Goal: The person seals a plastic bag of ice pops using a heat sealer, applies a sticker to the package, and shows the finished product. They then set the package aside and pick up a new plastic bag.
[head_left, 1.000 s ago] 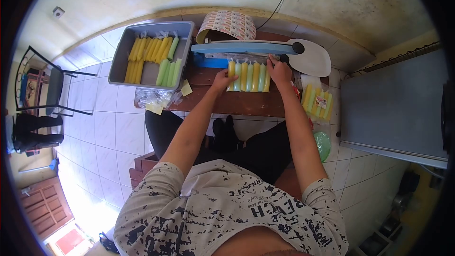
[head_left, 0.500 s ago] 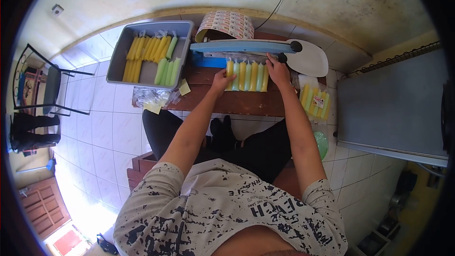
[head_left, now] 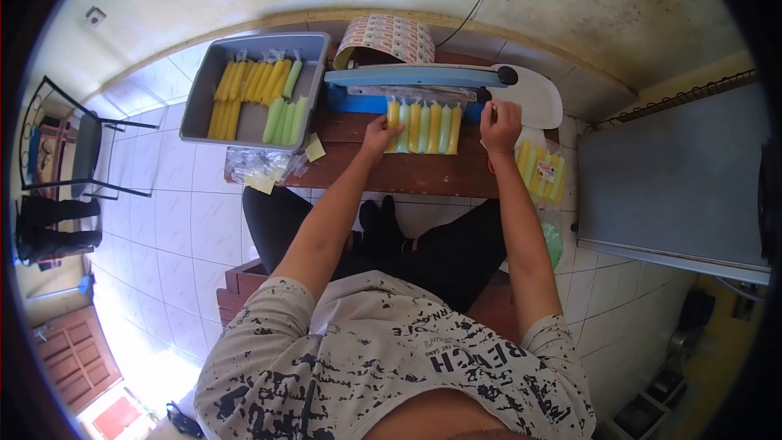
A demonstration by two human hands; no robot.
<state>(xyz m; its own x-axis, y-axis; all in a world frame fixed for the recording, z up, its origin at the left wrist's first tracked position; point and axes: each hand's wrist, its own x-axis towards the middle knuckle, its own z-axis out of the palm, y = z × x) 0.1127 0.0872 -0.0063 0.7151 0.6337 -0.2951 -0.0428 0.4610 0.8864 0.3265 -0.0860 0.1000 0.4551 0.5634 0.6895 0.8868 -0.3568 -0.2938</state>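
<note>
A clear pack of yellow and pale green tubes (head_left: 424, 128) lies on the brown bench, its top edge at the blue sealer (head_left: 423, 76). My left hand (head_left: 379, 137) is closed on the left edge of this pack. To the right of the pack, my right hand (head_left: 500, 124) is raised near the sealer's right end, its fingers curled. What it holds, if anything, is too small to make out. The sealer's long arm lies just above the pack's top.
A grey tray (head_left: 191, 114) with several yellow and green tubes stands at left. Plastic bags (head_left: 259, 165) lie below it. Behind the sealer are a label sheet (head_left: 385, 39) and a white lid (head_left: 542, 96). Another tube pack (head_left: 541, 169) sits at right.
My right hand has left the pack's right edge and moved right, its fingers now curled. My left hand stays on the pack.
</note>
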